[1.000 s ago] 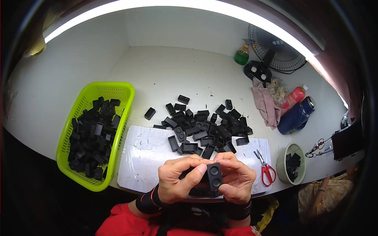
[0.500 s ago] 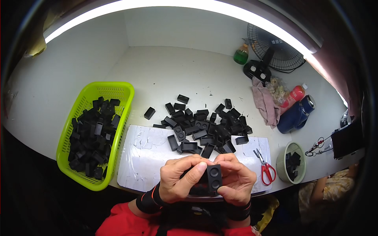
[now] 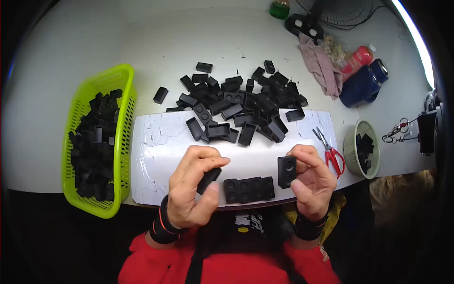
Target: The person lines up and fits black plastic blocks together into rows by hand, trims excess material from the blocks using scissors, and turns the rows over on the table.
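Note:
My left hand (image 3: 195, 189) is closed on a black rectangular plastic piece (image 3: 209, 180), held tilted between thumb and fingers. In my right hand (image 3: 313, 183), thumb and fingertips pinch a black plastic block (image 3: 286, 171), its face with two round recesses turned up. Between the hands, a row of several black blocks (image 3: 249, 190) lies side by side at the board's front edge, round recesses showing. Beyond them is a loose pile of black pieces (image 3: 231, 111), some with their hollow side up.
A white board (image 3: 158, 156) covers the front of the table. A green basket (image 3: 124, 142) of black pieces stands left. To the right are red-handled scissors (image 3: 335, 160), a small pale basket (image 3: 350, 150), a cloth (image 3: 321, 64), a blue flask (image 3: 362, 85) and a fan (image 3: 307, 26).
My hands have moved apart, the right one keeping a block and the left one holding a piece. The row of blocks between them now shows. The view has tipped downward.

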{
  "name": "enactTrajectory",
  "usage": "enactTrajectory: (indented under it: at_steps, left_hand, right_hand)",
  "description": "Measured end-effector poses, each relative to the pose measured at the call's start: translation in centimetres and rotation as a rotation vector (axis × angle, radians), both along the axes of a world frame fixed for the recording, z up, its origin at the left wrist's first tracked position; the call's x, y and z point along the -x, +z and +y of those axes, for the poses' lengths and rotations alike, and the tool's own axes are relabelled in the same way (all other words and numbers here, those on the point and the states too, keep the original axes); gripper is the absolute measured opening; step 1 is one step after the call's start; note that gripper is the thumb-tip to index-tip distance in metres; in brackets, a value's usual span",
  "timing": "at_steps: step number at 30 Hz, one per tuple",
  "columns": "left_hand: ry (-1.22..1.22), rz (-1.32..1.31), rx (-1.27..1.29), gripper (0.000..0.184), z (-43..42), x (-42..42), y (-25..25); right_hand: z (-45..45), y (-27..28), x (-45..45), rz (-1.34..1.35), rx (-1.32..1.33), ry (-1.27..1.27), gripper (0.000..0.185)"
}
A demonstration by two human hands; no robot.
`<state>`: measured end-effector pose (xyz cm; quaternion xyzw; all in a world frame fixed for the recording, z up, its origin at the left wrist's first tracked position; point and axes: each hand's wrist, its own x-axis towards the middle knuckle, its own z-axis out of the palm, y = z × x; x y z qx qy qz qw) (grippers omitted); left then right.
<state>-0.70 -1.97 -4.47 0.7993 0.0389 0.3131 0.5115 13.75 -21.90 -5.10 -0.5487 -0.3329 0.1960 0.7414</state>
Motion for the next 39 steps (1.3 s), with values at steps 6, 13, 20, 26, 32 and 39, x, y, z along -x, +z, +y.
enactTrajectory:
  at_steps: [6, 13, 20, 26, 32, 39]
  left_hand:
    - [0.083, 0.268, 0.07, 0.037, 0.4, 4.0, -3.8]
    - [0.129, 0.353, -0.559, 0.053, -1.3, 4.4, -3.4]
    - [0.076, 0.428, -0.464, 0.064, -0.9, 5.3, -3.2]
    - [0.035, 0.412, -0.343, 0.065, -0.9, 4.5, -2.3]
    - [-0.043, 0.398, -0.326, 0.065, -0.5, 3.7, -2.6]
    - [-0.014, 0.368, -0.301, 0.065, -0.1, 4.0, -2.9]
  right_hand:
    - [-4.7, -4.0, 0.4, -0.101, 0.38, -0.359, 0.042]
    - [-3.5, -3.2, 1.8, -0.731, 0.735, -0.486, 0.034]
    - [-2.0, -3.0, 2.9, -0.769, 0.676, -0.395, 0.029]
    - [-3.0, -1.7, 2.7, -0.581, 0.687, -0.203, 0.052]
    - [-1.5, -2.1, 1.6, -0.836, 0.696, -0.006, 0.075]
    - [-1.4, -2.7, 1.0, -0.821, 0.659, 0.026, 0.067]
